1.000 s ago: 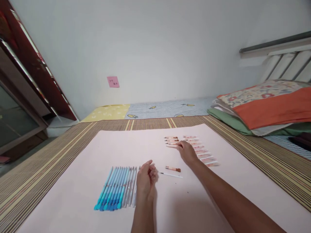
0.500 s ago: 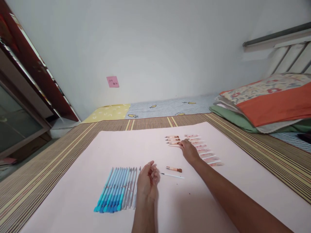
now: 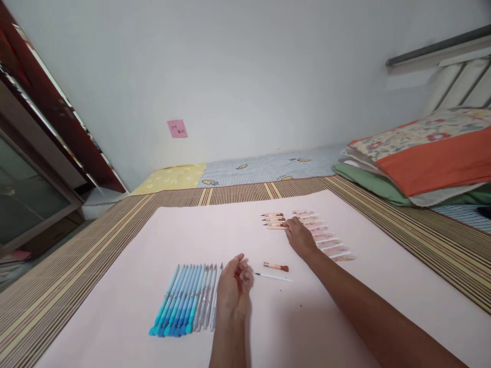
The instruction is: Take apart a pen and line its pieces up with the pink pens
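My right hand (image 3: 301, 236) is closed at the near end of a short row of pens with brown ends (image 3: 273, 219). Its fingers pinch the end of a pale, slim pen (image 3: 275, 228) lying at the front of that row. My left hand (image 3: 235, 283) rests on its side with loosely curled fingers, and nothing shows in it. Just right of it lie a white pen refill (image 3: 274, 277) with a dark tip and a short peach-and-brown pen part (image 3: 276, 267). Pinkish clear pen parts and white sticks (image 3: 326, 240) form a column partly behind my right hand.
Left of my left hand, blue pens (image 3: 178, 296) lie side by side, with clear, greyish pen parts (image 3: 206, 296) against them. Everything lies on a pale pink sheet (image 3: 126, 276) over a striped mat (image 3: 88, 240). Folded bedding (image 3: 433, 158) is piled at the right.
The view has shifted slightly. Both hands keep nearly the same place, my right hand still at the pale pen in the row.
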Available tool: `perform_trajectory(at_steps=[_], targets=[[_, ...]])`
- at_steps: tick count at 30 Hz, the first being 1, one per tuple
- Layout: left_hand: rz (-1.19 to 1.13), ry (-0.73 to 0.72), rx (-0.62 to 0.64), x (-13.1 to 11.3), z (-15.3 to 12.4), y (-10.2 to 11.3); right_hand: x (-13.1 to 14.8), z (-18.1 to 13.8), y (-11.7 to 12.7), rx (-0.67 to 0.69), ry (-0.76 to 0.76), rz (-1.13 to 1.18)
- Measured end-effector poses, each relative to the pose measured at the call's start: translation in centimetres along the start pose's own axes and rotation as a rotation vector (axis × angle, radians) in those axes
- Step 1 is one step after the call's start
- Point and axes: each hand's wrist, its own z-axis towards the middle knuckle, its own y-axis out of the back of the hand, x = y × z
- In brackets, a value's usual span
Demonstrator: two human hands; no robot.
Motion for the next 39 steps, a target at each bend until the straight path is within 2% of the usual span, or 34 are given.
perform_trajectory(at_steps=[5, 32, 34, 37, 39], targets=[[0.002, 0.004, 0.018, 0.1, 0.2, 0.2, 0.4, -0.2, 0.3, -0.024, 0.03, -0.029], [-0.028, 0.036, 0.009, 0.1, -0.1, 0.0, 0.7, 0.7, 0.5, 0.04, 0.083, -0.119], [-0.021, 0.034, 0.005, 0.0, -0.1, 0.0, 1.2, 0.5, 1.1, 0.017, 0.072, -0.079], [-0.024, 0.027, -0.004, -0.1, -0.2, -0.1, 2.8, -0.3, 2.8, -0.013, 0.046, 0.109], [-0.029, 0.024, -0.005, -0.1, -0.2, -0.1, 4.2, -1.3, 4.5, 0.068, 0.045, 0.268]])
